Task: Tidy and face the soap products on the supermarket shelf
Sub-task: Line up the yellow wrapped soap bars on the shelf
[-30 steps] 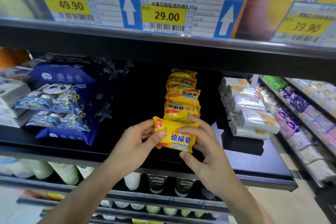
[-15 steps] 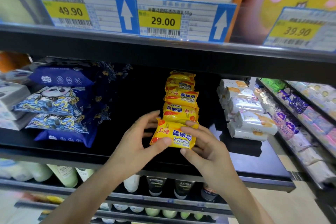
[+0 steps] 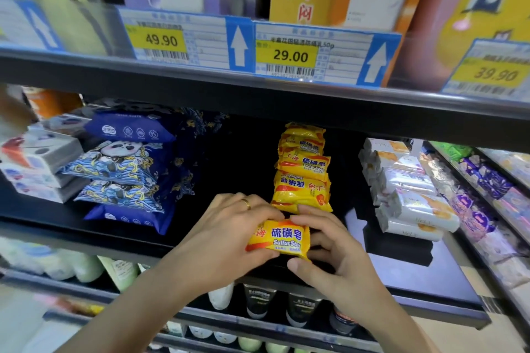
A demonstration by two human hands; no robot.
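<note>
A yellow sulfur soap bar [image 3: 279,239] sits label-forward at the front of the black middle shelf [image 3: 413,275]. My left hand [image 3: 226,233] grips its left end, fingers over the top. My right hand [image 3: 329,249] holds its right end, thumb below it. Right behind it runs a row of several more yellow sulfur soap bars [image 3: 302,172] toward the back; one of them faces upside down. White-wrapped soap bars [image 3: 413,203] are stacked to the right.
Blue panda-print packs [image 3: 120,172] lie stacked on the left, with white boxed items [image 3: 37,163] beyond them. Price tags [image 3: 289,51] hang on the upper shelf edge. Bottles and tubes [image 3: 258,302] stand on the shelf below. Another shelf run [image 3: 487,180] extends at the right.
Both hands have lowered the yellow soap bar from in front of the row onto the shelf front and levelled it. The camera has tilted upward and closer.
</note>
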